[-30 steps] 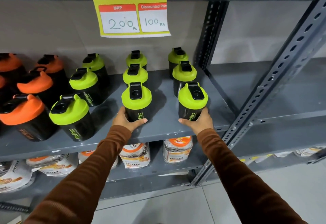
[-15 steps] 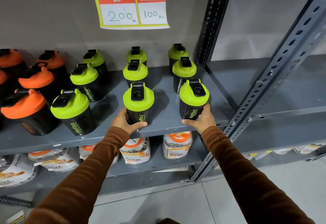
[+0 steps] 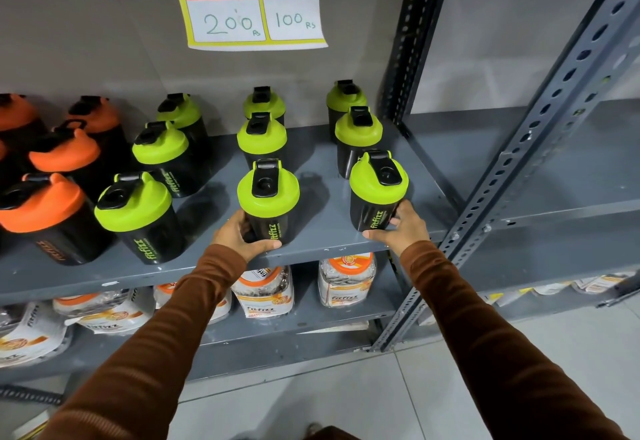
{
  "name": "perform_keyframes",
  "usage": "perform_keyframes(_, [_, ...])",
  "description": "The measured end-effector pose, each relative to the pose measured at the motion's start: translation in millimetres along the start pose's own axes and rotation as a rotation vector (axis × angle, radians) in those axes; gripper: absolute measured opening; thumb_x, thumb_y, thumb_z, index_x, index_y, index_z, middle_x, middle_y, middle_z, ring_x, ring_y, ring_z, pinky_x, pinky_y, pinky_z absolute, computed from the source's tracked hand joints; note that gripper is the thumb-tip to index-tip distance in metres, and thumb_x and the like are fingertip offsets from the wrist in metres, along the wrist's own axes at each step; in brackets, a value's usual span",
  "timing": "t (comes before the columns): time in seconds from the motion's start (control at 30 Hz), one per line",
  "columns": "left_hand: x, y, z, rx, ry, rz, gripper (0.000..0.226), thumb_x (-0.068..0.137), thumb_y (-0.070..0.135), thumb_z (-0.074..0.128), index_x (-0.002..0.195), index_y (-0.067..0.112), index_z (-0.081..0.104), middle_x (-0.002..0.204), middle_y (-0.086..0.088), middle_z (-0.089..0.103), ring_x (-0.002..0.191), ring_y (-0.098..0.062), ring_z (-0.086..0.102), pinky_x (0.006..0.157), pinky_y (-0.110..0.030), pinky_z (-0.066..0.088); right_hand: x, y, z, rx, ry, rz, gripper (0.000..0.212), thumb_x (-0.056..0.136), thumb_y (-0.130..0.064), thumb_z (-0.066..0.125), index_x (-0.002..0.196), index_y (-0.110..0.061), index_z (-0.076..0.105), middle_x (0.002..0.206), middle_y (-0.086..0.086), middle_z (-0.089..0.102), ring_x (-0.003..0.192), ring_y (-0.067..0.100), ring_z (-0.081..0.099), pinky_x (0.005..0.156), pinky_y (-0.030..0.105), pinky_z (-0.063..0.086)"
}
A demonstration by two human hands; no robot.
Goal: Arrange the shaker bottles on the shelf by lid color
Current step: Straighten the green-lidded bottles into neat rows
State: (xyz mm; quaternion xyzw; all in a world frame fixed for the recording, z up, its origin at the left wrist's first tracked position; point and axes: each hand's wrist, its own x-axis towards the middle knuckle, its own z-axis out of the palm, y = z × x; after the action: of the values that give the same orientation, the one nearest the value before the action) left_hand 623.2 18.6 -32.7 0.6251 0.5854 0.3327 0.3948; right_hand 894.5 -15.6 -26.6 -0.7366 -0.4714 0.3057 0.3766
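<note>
Both hands are closed on green-lidded shakers at the front edge of the grey shelf [image 3: 322,197], in the middle of the frame. The left hand [image 3: 239,237] wraps the base of the centre shaker [image 3: 268,202], thumb across its front and fingers behind. The right hand [image 3: 401,226] clamps the base of the right shaker [image 3: 377,193], which stands near the shelf's right end by the perforated upright [image 3: 540,134].

The low grip on the bodies probably suits sliding or squaring each bottle in its column rather than lifting it. Each held bottle heads a file of three green lids running back toward the wall, so the hands look to be lining up the front row.

A third green file [image 3: 133,205] stands at centre left. The orange-lidded shakers [image 3: 41,202] are grouped at the far left of the frame, so the lids already sit sorted by colour, and the job appears close to done.

Whether the shakers hold anything cannot be told: the bodies are black and the lids shut. On the shelf below, clear jars [image 3: 346,280] with orange lids and white pouches [image 3: 100,315] hold packaged goods, the contents too small to make out. A price card [image 3: 254,13] hangs at the upper centre.
</note>
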Motion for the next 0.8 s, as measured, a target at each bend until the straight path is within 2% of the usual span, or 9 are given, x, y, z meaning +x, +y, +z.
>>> perform_keyframes(0.17, [-0.8, 0.9, -0.6, 0.008, -0.012, -0.005, 0.068, 0.058, 0.01, 0.082, 0.115, 0.007, 0.047, 0.123, -0.017, 0.057, 0.109, -0.032, 0.055, 0.099, -0.046, 0.043, 0.9, 1.8, -3.7, 0.015, -0.023, 0.008, 0.065, 0.055, -0.013, 0.087, 0.106, -0.009, 0.047, 0.12, 0.015, 0.061, 0.112, 0.029, 0.057, 0.1, 0.046, 0.046])
perform_keyframes(0.4, [-1.0, -0.1, -1.5, 0.034, -0.014, 0.001, 0.068, 0.058, 0.013, 0.082, 0.116, 0.008, 0.046, 0.124, -0.016, 0.056, 0.109, -0.032, 0.055, 0.098, -0.045, 0.043, 0.9, 2.3, -3.8, 0.012, -0.03, 0.008, 0.067, 0.056, -0.013, 0.086, 0.11, -0.007, 0.046, 0.122, 0.015, 0.06, 0.113, 0.028, 0.056, 0.101, 0.042, 0.045])
perform_keyframes(0.5, [-0.8, 0.1, -0.6, 0.036, -0.008, 0.015, 0.066, 0.059, 0.011, 0.082, 0.115, 0.006, 0.047, 0.122, -0.016, 0.058, 0.105, -0.027, 0.056, 0.096, -0.036, 0.043, 1.6, 4.2, -2.8, 0.017, -0.028, 0.008, 0.068, 0.056, -0.013, 0.087, 0.11, -0.007, 0.046, 0.122, 0.016, 0.06, 0.115, 0.029, 0.055, 0.102, 0.044, 0.045])
perform_keyframes(0.63, [0.6, -1.0, -1.3, 0.035, -0.007, 0.022, 0.067, 0.058, 0.012, 0.082, 0.114, 0.007, 0.047, 0.122, -0.016, 0.058, 0.106, -0.029, 0.056, 0.097, -0.04, 0.043, 3.7, 6.0, -3.3, 0.031, -0.04, 0.014, 0.071, 0.054, -0.012, 0.087, 0.111, -0.008, 0.046, 0.123, 0.016, 0.059, 0.116, 0.029, 0.054, 0.102, 0.047, 0.044])
perform_keyframes(0.8, [-0.3, -1.0, -0.2, 0.017, -0.009, 0.046, 0.066, 0.059, 0.009, 0.081, 0.115, 0.006, 0.047, 0.123, -0.015, 0.057, 0.104, -0.025, 0.055, 0.095, -0.035, 0.042, 5.4, 8.7, -2.1, 0.037, -0.045, 0.019, 0.072, 0.053, -0.014, 0.088, 0.11, -0.011, 0.045, 0.124, 0.015, 0.058, 0.117, 0.03, 0.053, 0.102, 0.048, 0.044])
